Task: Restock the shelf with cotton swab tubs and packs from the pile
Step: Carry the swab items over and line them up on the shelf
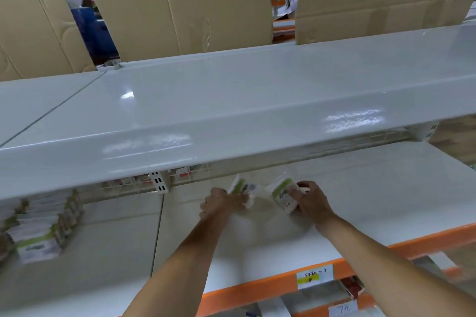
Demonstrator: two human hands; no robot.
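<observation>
Both my arms reach deep onto a white shelf (360, 188) under the upper shelf board. My left hand (221, 203) grips a clear cotton swab pack (243, 186) with a green and white label. My right hand (310, 201) grips a second such pack (283, 194), tilted, just to the right of the first. Both packs sit near the back of the shelf, close together. A stack of similar green-and-white packs (38, 229) fills the neighbouring shelf bay at the far left.
The upper white shelf board (231, 116) overhangs the hands. Brown cardboard boxes (180, 2) stand behind it. An orange front rail (257, 288) carries a price label (314, 276). A wire back grid (190, 175) closes the shelf's rear.
</observation>
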